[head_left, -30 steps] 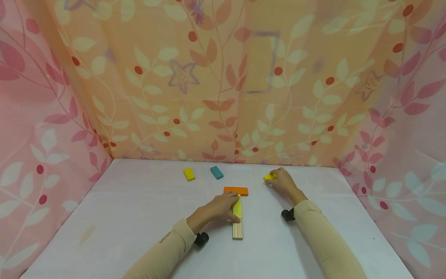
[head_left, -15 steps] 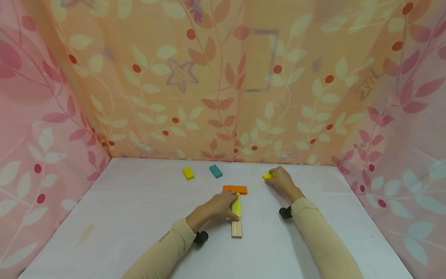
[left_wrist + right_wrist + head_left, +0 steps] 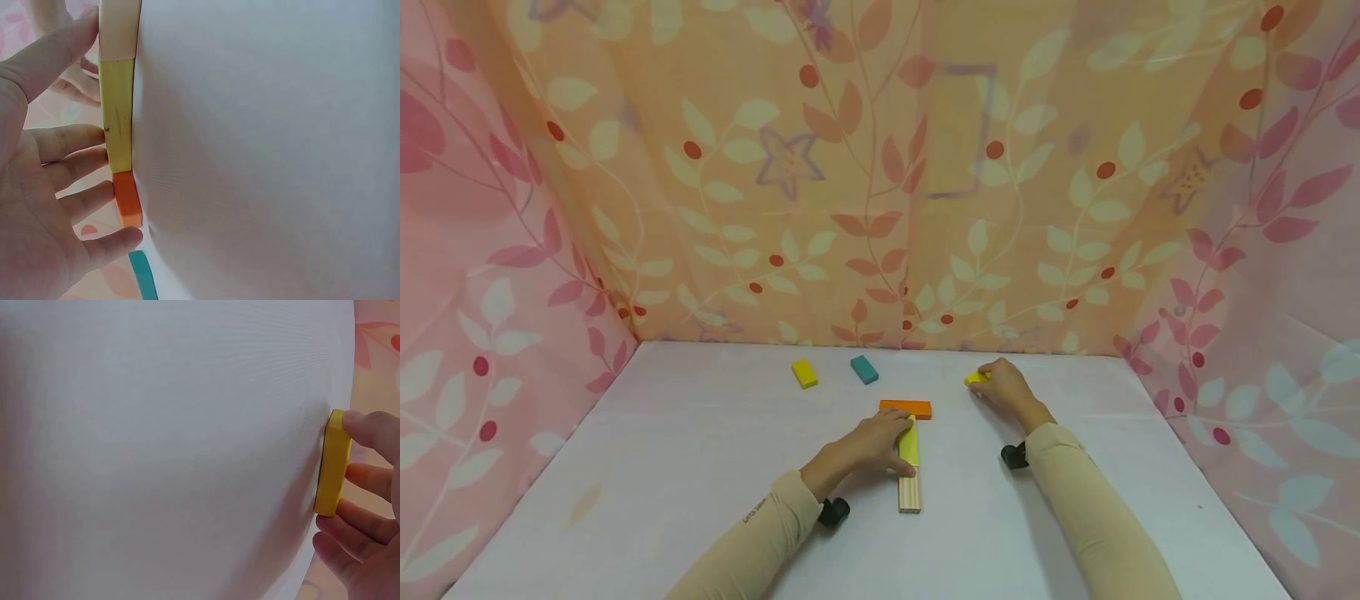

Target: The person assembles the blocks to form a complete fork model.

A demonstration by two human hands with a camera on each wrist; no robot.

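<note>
My left hand [image 3: 861, 446] rests with fairly straight fingers on a row of wooden blocks. Its thumb touches the plain wood block [image 3: 909, 496] near the join with a yellow-green block [image 3: 910, 450]; other fingertips lie along the yellow-green block and the orange block [image 3: 917, 409]. That orange block sits crosswise at the far end, making a T. Further right, my right hand [image 3: 1011, 393] pinches a yellow block [image 3: 333, 465] lying on the table, with the thumb at one end and fingers at the other. In the head view the right hand partly hides that block.
Behind the T lie a teal block [image 3: 864, 369] and a second yellow block [image 3: 804, 373], apart from each other. The white tabletop [image 3: 662, 450] ends at a patterned curtain [image 3: 880, 208], which also rises on both sides.
Both hands and all the blocks stay where they were. Only the head view has shifted slightly.
</note>
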